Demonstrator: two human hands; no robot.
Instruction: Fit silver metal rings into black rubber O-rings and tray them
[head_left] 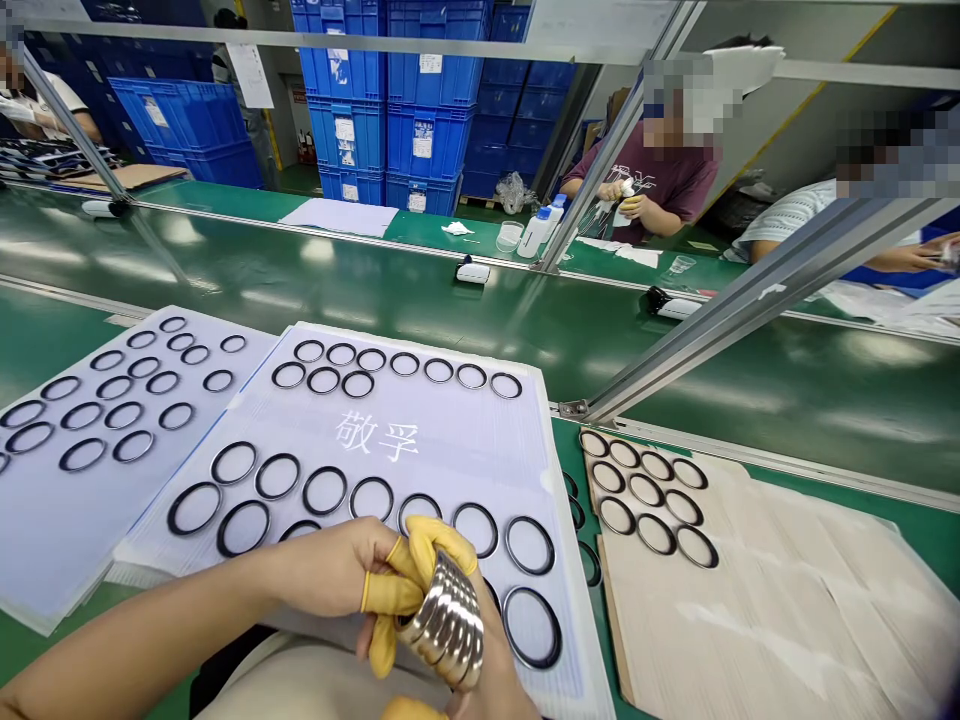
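Head view: a stack of shiny metal rings (441, 625) clamped between the left hand (330, 570) and the right hand (491, 690), yellow finger cots (442, 540) on the fingers. Directly below, a white plastic tray (457, 440) with rows of black rings (531, 627). Further left, a second tray (45, 520); to the right, a tan sheet (765, 600) with more rings.

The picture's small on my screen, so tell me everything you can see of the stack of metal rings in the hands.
The stack of metal rings is a tilted row of thin, bright, silver-looking bands pressed closely together and seen edge-on. The left hand grips it from one side, its yellow finger cots against the bands. The right hand holds it from below, partly out of view.
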